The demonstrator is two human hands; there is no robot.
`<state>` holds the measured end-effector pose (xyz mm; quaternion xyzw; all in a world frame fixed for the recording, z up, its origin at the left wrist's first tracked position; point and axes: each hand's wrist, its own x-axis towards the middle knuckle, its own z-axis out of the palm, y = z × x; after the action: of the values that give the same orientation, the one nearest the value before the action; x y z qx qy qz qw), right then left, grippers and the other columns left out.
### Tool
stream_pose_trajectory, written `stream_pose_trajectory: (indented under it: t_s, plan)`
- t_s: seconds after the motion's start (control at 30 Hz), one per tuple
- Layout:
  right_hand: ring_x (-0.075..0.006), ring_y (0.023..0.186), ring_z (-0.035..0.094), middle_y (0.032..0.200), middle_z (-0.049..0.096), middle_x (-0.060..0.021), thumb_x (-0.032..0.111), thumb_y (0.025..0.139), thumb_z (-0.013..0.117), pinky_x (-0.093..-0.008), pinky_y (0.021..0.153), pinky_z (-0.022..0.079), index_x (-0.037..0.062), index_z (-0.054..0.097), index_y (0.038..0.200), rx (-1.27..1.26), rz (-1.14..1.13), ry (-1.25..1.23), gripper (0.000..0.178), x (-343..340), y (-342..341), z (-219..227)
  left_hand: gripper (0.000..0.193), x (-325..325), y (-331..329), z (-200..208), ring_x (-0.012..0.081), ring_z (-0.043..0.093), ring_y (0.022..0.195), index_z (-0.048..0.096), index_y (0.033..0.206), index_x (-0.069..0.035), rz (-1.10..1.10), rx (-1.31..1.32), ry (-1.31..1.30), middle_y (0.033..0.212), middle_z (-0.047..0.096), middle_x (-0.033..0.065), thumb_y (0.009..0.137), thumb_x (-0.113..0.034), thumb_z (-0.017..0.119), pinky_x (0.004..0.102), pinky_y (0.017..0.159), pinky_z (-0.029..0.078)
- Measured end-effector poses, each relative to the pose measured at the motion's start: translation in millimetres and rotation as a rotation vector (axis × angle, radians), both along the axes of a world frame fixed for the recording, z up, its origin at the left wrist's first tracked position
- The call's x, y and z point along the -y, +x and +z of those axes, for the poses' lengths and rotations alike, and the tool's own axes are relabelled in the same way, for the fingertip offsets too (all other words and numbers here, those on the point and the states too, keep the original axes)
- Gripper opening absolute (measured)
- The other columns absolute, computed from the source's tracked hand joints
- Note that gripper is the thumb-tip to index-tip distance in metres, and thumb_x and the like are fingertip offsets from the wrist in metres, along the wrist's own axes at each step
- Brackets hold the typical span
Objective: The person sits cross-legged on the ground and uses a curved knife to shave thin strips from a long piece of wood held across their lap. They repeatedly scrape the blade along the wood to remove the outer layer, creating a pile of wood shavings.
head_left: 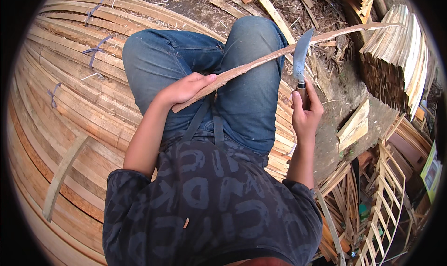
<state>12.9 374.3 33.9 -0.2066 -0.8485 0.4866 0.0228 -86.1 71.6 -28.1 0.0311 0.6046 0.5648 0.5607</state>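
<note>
A long rough wooden strip (260, 61) lies slantwise across my thighs, its near end at my lap and its far end reaching out to the upper right. My left hand (191, 87) is closed on the strip close to its near end, thumb along the top. In my right hand (307, 108) is a knife (301, 56), its dark handle gripped and its broad, curved blade pointing up and away from me. The blade crosses the strip in this view just beyond my right knee; whether it touches the wood I cannot tell.
Bundled wooden slats (74, 112), tied with bluish strips, spread under and left of me. A tall stack of split wood (396, 56) stands at right, with loose offcuts (355, 124) on the ground nearer. A slatted wooden frame (384, 205) leans at lower right. Shavings litter the ground ahead.
</note>
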Motion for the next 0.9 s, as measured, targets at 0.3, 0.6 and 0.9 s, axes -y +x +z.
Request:
stream_pose_trajectory:
  t_s: [0.3, 0.6, 0.9]
  plan:
    - [-0.0198, 0.060, 0.061, 0.069, 0.060, -0.0085, 0.007, 0.081, 0.071, -0.0302, 0.056, 0.046, 0.0065, 0.062, 0.106, -0.018, 0.125, 0.172, 0.026, 25.3, 7.8, -5.4, 0.066, -25.5, 36.7, 32.8, 0.0075, 0.047, 0.063, 0.064, 0.081, 0.006, 0.107, 0.041, -0.145, 0.064, 0.054, 0.0020, 0.102, -0.049, 0.036, 0.0275, 0.060, 0.043]
    - [-0.0329, 0.068, 0.065, 0.082, 0.066, -0.0153, 0.018, 0.090, 0.064, -0.0398, 0.058, 0.049, 0.0043, 0.064, 0.103, -0.104, 0.189, 0.481, 0.019, 0.1, 0.4, -18.2, 0.060, -35.9, 53.8, 35.5, 0.0075, 0.049, 0.068, 0.062, 0.086, 0.007, 0.162, -0.040, -0.126, 0.070, 0.056, 0.0022, 0.104, -0.043, 0.035, 0.0273, 0.064, 0.043]
    - [-0.0311, 0.064, 0.063, 0.075, 0.063, -0.0115, 0.024, 0.090, 0.063, -0.0405, 0.055, 0.049, 0.0085, 0.061, 0.100, -0.085, 0.400, 0.526, 0.018, 6.9, 6.4, -9.0, 0.057, -35.5, 59.0, 31.3, 0.0087, 0.050, 0.070, 0.063, 0.090, 0.007, 0.195, -0.060, -0.085, 0.072, 0.058, 0.0042, 0.104, -0.040, 0.035, 0.0288, 0.067, 0.044]
